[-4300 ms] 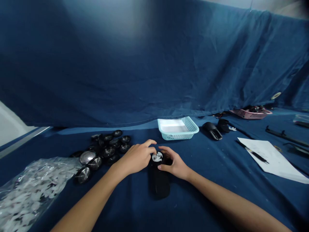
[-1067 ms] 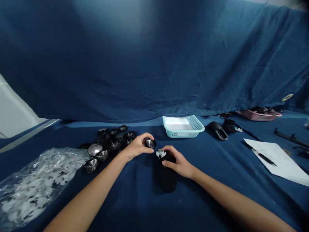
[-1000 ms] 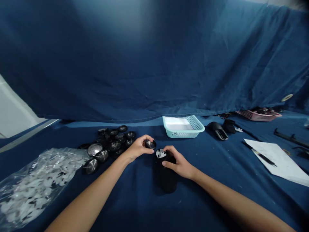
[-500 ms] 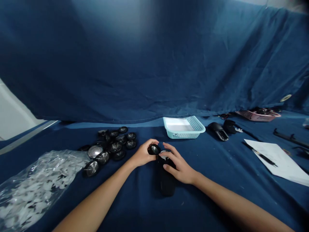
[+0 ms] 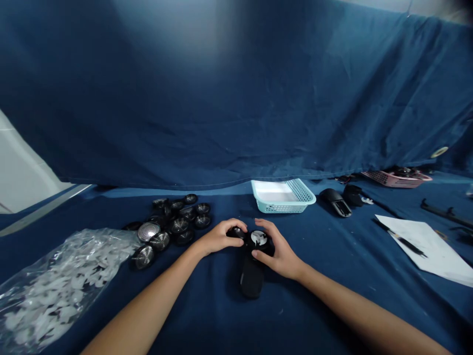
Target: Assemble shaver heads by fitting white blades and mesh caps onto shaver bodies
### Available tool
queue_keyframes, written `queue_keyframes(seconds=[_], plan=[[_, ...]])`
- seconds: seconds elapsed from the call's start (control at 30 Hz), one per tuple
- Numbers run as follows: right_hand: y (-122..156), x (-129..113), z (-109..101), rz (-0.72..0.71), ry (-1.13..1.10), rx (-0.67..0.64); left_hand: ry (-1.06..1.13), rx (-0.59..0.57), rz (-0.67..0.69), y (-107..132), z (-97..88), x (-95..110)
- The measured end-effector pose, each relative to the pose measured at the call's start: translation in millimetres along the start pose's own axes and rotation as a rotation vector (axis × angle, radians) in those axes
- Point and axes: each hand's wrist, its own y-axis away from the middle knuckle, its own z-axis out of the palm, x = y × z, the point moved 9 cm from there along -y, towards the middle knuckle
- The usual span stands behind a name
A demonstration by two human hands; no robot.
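Note:
Fingers curled, my left hand (image 5: 218, 239) grips a round black shaver cap (image 5: 236, 232) just left of a black fabric shaver (image 5: 252, 279). That shaver lies on the blue cloth with its handle toward me, its round head facing up. Inside the head a white bladed disc (image 5: 258, 238) shows. My right hand (image 5: 283, 254) wraps the head from the right, thumb at the near side and fingers at the far side. Left of my hands lies a pile of round black mesh caps (image 5: 180, 225), one of them silver-faced (image 5: 148, 231).
A clear bag (image 5: 55, 291) of small white parts lies at the left. Beyond my hands stands a light blue basket (image 5: 284, 207). To the right are another black shaver body (image 5: 335, 202), a white sheet (image 5: 436, 246) with a dark pen-like tool, and a pink basket (image 5: 402, 181).
My right fingers have drawn back from over the shaver head to its rim, uncovering the white disc. My left hand has turned the cap lower over its fingers.

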Motion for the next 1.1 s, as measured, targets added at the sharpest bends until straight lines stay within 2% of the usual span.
queue_keyframes(seconds=[0.27,0.43,0.53,0.63,0.77,0.9,1.1], plan=[[0.0,-1.1,-3.5,-0.043,-0.022,-0.005,-0.034,0.01,0.014,-1.0,1.0,-4.9],[-0.1,-6.9,-4.1,-0.041,-0.006,-0.043,0.028,-0.009,0.001,2.3,3.3,2.1],[-0.1,-9.5,-5.3,-0.039,-0.005,-0.037,0.056,-0.038,0.008,4.7,10.6,9.3],[-0.2,-7.6,-7.4,-0.029,-0.013,-0.008,-0.061,-0.062,-0.014,5.1,23.0,8.2],[0.3,0.3,-8.0,0.013,-0.012,0.019,-0.183,0.016,-0.017,2.8,31.0,3.6],[1.1,6.5,-9.9,0.049,0.014,0.063,-0.175,0.106,0.001,1.8,30.5,6.8],[1.4,8.4,-12.5,0.055,0.086,0.108,-0.172,0.173,0.012,2.4,26.4,15.9]])
